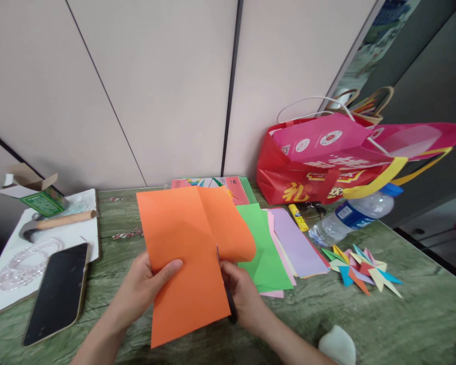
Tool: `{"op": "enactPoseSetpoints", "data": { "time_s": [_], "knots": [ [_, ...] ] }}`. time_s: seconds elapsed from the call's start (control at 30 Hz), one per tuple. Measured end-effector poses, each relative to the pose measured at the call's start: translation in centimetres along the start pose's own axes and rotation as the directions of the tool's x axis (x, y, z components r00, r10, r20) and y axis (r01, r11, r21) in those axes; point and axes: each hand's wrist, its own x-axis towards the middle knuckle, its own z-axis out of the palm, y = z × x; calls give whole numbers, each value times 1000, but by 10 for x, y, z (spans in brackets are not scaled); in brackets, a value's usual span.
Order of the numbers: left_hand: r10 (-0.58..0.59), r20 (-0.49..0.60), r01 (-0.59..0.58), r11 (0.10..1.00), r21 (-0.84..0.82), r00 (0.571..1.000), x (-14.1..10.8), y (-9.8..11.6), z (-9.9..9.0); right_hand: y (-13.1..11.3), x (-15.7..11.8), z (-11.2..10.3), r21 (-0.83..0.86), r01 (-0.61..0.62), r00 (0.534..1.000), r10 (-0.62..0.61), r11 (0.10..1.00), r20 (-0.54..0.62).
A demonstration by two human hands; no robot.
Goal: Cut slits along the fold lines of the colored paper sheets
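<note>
An orange sheet of paper is held up over the table, with a crease down its upper part and a cut running up from its lower edge. My left hand grips the sheet's left edge, thumb on top and fingers behind. In my right hand is a pair of scissors with black handles. The thin blade tip shows at the cut, and the rest of the scissors is mostly hidden by paper and fingers. Right of the cut, the paper curls up over my right hand.
Coloured paper sheets, a yellow glue stick, a plastic bottle and folded paper stars lie right, before a red bag. A phone, beads, a wooden-handled tool and a green box are left.
</note>
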Motion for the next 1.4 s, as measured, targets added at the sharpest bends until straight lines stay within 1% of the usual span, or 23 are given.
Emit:
{"op": "enactPoseSetpoints", "data": {
  "time_s": [0.2,0.4,0.5,0.67,0.83,1.0,1.17,1.3,1.4],
  "knots": [
    [15,-22,-14,1000,22,1000,1,3,1,-4,2,1,11,-31,999,31,999,-18],
    [-1,-19,1,1000,23,1000,0,1,0,-6,2,4,56,-55,998,57,997,-29],
    [5,-19,-5,1000,29,1000,-1,1,0,-7,2,5,48,-62,997,64,997,-44],
    [3,-36,-2,1000,29,999,0,1,1,-8,2,5,59,-69,997,71,996,-22],
    [-5,-32,6,1000,28,999,-1,2,1,-6,2,5,100,-115,992,119,988,-33],
    [-22,-1,22,999,40,1000,-3,3,5,-7,2,4,75,-50,999,51,996,-12],
    [-44,19,43,998,47,999,-2,2,9,-5,3,3,55,4,999,-2,998,-39],
    [-53,17,52,998,18,998,-1,2,9,-2,3,2,55,-9,998,12,998,-59],
    [-61,10,61,998,3,998,-1,2,9,-3,3,1,21,-25,998,26,999,-64]
  ]
}}
